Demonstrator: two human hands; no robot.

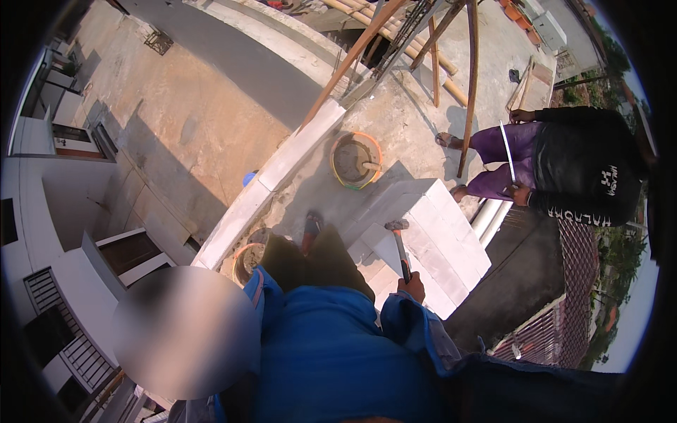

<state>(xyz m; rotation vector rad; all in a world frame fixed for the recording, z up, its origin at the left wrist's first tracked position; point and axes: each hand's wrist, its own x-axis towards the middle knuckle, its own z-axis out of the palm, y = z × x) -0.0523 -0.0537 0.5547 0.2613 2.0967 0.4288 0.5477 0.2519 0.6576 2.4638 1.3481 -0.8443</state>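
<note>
My right hand [412, 287] is closed around the dark grip of a hammer [400, 243]. Its greyish head points away from me, over a stack of white building blocks [444, 247]. The blocks stand just beyond and to the right of my legs. My left hand does not show; the left sleeve [262, 287] runs down beside a blurred round patch that covers the lower left.
A bucket of grey mortar [356, 163] stands ahead, with another bucket [247, 262] near my left foot. A low row of white blocks [282, 166] edges the drop on the left. At right, a co-worker [582, 166] holds a long white strip [507, 151]. Wooden poles [471, 84] rise ahead.
</note>
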